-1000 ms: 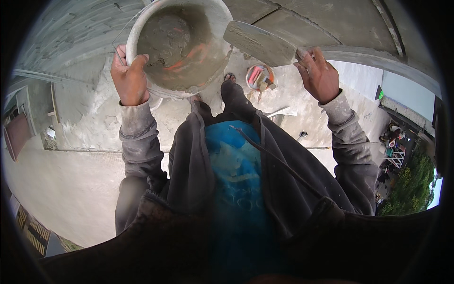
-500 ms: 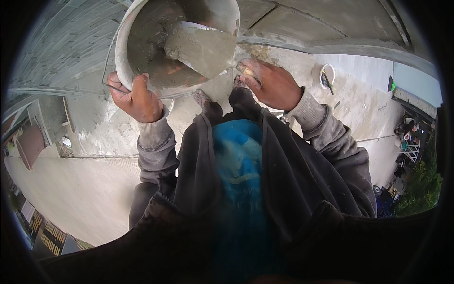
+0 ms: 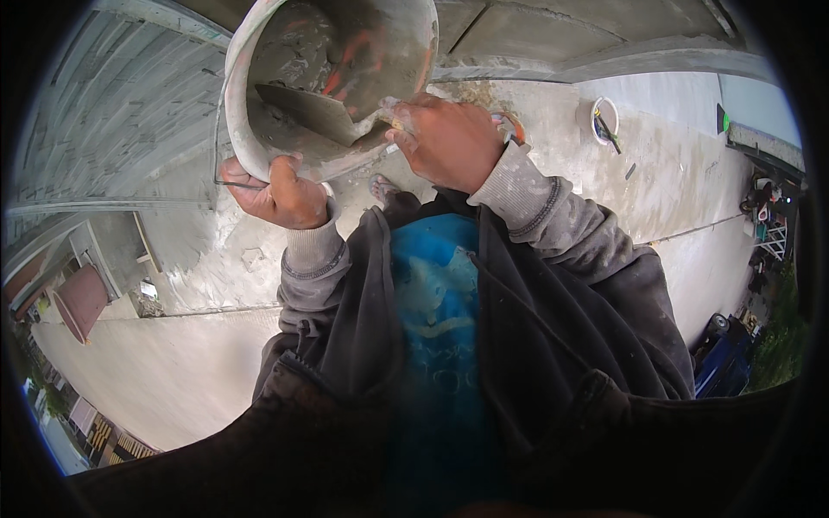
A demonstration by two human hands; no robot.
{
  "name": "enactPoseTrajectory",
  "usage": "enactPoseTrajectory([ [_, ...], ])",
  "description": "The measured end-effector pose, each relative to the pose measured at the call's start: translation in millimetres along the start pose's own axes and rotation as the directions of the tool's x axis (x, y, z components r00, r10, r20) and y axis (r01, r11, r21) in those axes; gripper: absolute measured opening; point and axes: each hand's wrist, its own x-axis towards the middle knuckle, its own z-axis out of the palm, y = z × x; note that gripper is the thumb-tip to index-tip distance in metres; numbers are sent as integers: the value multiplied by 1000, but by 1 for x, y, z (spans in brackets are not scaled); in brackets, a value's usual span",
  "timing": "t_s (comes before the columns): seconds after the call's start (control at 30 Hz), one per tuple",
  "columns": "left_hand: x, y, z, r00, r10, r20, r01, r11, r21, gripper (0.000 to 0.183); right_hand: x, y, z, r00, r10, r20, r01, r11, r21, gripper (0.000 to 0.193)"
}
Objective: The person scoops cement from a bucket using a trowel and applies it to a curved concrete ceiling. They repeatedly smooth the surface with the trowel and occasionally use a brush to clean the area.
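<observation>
A pale, smeared bucket (image 3: 240, 129) hangs tilted in front of me, its mouth toward me. My left hand (image 3: 289, 194) is closed on its near-left rim, with the thin wire handle by the fingers. Wet grey mortar (image 3: 294, 52) coats the bucket's inside. My right hand (image 3: 453, 142), at the bucket's right rim, is closed around the handle of a trowel (image 3: 311, 110). The trowel's blade reaches into the bucket, tipped nearly on edge and pointing left. Most of the grip is hidden by my fingers.
Ridged grey mortar covers a surface (image 3: 129, 129) at left. A smaller white bucket (image 3: 604, 119) with a dark-handled tool stands on the concrete floor (image 3: 639, 181) at right. Behind my right wrist shows an orange-edged round object (image 3: 516, 128). A blue vehicle (image 3: 725, 358) is at far right.
My right hand has moved left and up to the bucket. The trowel, earlier face up with mortar across its blade, has turned nearly on edge deeper inside. The bucket sits slightly further right in view.
</observation>
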Motion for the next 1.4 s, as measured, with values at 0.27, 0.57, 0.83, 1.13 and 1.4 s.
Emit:
enactPoseTrajectory([
  [0.27,10,-4,24,992,-105,74,113,987,-113,24,-16,55,-34,996,65,56,-84,875,477,40],
  [0.57,-19,10,84,990,-39,139,28,996,81,20,15,99,-90,993,-51,-105,17,954,-299,36],
  [0.83,-30,0,111,976,36,214,-40,999,16,21,23,152,-43,983,-182,-37,186,962,199,40],
  [1.13,4,-6,110,955,-274,110,277,961,-6,28,6,183,-100,948,-103,302,-206,526,825,36],
  [1.4,75,-10,137,669,-120,733,-106,961,255,53,-4,194,-150,811,83,-579,180,906,384,36],
])
